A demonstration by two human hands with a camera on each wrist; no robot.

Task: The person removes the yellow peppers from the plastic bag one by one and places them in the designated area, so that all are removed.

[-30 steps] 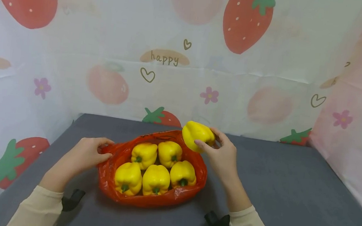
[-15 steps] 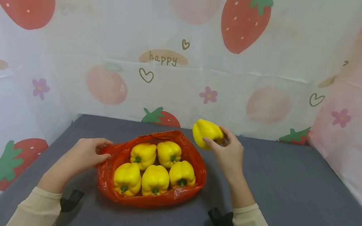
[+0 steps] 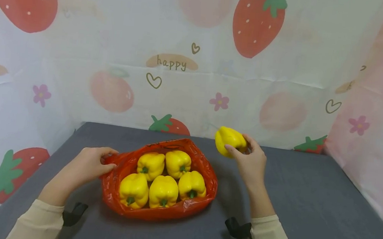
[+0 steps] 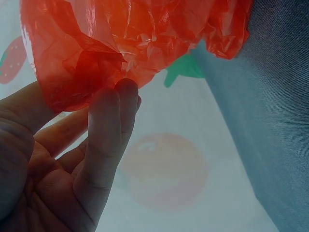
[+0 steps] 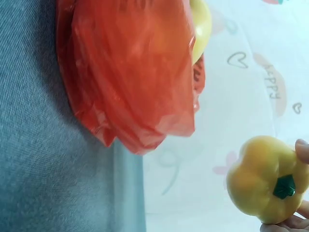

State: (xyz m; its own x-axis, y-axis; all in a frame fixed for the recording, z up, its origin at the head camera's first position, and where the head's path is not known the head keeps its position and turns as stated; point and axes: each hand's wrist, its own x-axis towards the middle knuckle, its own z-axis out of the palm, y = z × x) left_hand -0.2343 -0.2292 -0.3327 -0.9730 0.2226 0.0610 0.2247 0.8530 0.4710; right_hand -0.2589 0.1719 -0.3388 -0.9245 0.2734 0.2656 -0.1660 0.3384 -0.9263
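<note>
Several yellow bell peppers sit inside a red plastic bag whose mouth lies open on the table. At the bag's left edge my left hand pinches the plastic; in the left wrist view the thumb and fingers meet at the bag's rim. My right hand grips another yellow bell pepper between thumb and fingers, in the air to the right of the bag and apart from it. That held pepper shows its green stem in the right wrist view.
A dark grey cloth covers the table. White sheets printed with strawberries, hearts and flowers stand behind and on both sides. A black strap hangs by the left wrist, and another black strap by the right.
My right hand has moved to the right with the pepper, away from over the bag's back right rim. The left hand keeps its hold on the bag, and the other peppers stay put.
</note>
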